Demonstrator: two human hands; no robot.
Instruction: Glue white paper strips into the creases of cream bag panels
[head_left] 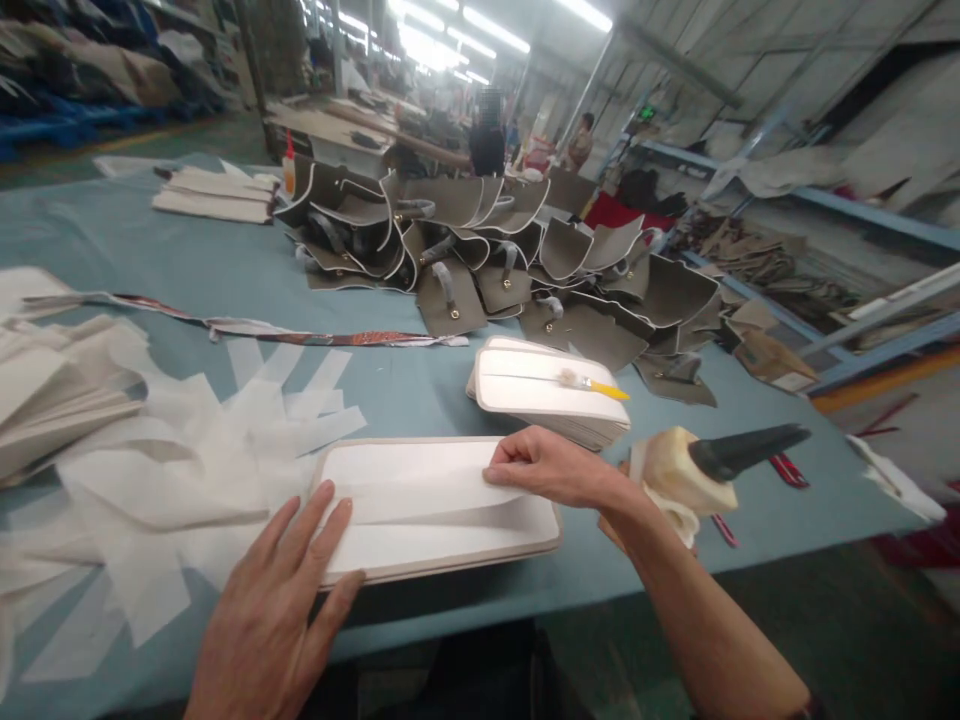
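Your left hand (277, 590) lies nearest, its fingers apart and resting on the left end of a white panel (442, 552) with a beige border, the thumb at the near edge. The panel lies on the blue-green bench (780, 510), close to its front edge. Your right hand (541, 465) is over the panel's far right part, thumb and fingers pinched together on a white strip (442, 503) that runs lengthwise along the panel.

To your left, loose white strips (180, 470) overlap in a spread heap; to your right stands a cream-coloured container (667, 470) with a dark, tapering piece pointing away from it. Just beyond the panel sits a stack of similar panels (532, 385), a yellow-handled brush (604, 389) lying on top. Farther back, grey-brown pieces (450, 300) with pale edges crowd the bench, with a red-tipped bottle (289, 170) beside them. Past these, a person (487, 145) is visible in the distance.
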